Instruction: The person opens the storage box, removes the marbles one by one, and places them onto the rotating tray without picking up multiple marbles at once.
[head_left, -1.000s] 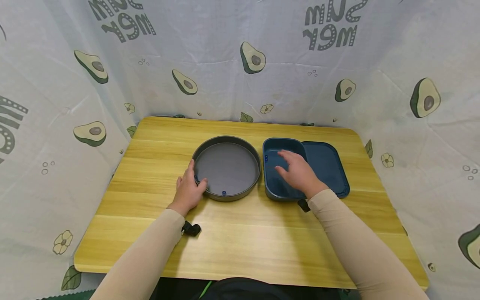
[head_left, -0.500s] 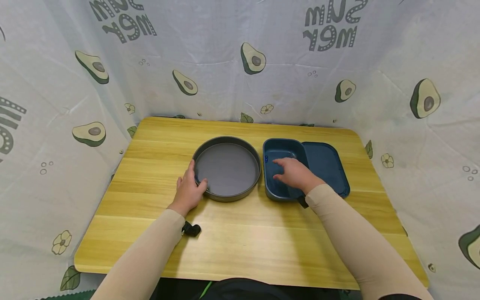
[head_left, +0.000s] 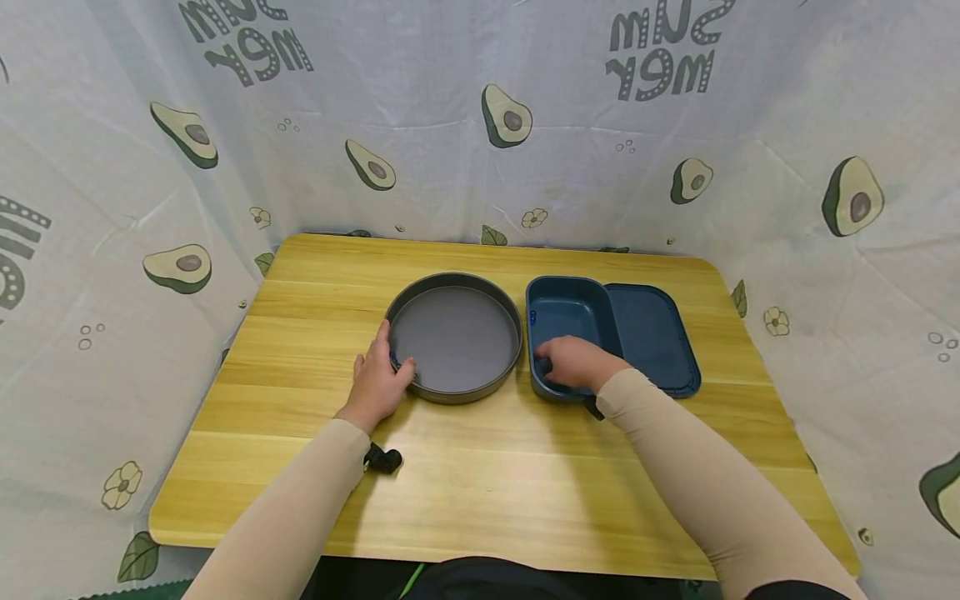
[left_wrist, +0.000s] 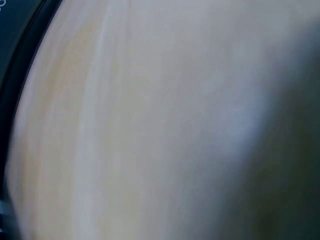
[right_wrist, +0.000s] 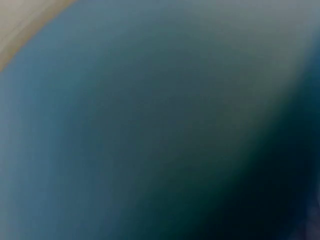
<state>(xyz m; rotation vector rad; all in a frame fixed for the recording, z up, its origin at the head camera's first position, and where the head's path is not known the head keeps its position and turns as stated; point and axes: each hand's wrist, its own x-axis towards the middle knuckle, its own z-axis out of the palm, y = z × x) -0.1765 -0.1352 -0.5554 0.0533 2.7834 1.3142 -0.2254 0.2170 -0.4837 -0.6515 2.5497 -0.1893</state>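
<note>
In the head view my left hand [head_left: 377,390] holds the near left rim of a round grey cake pan [head_left: 457,337], thumb over the edge and fingers along the outer wall. A dark blue spot shows at the pan's left inner edge, too small to identify. To the right, my right hand [head_left: 579,363] reaches down into a dark blue rectangular box [head_left: 568,287], fingers bent toward its near left corner. Its fingertips are partly hidden, so whether they pinch anything is unclear. One tiny blue piece [head_left: 533,317] lies at the box's left inner side.
A flat dark blue lid [head_left: 651,333] lies against the box's right side. Everything stands on a wooden table [head_left: 480,483], with an avocado-print cloth [head_left: 442,108] hanging behind and at both sides. Both wrist views are blurred and close to surfaces.
My right hand has moved down and left into the box, its fingers bending. A small blue piece seen at the pan's near inner edge is no longer visible. The left hand stays put.
</note>
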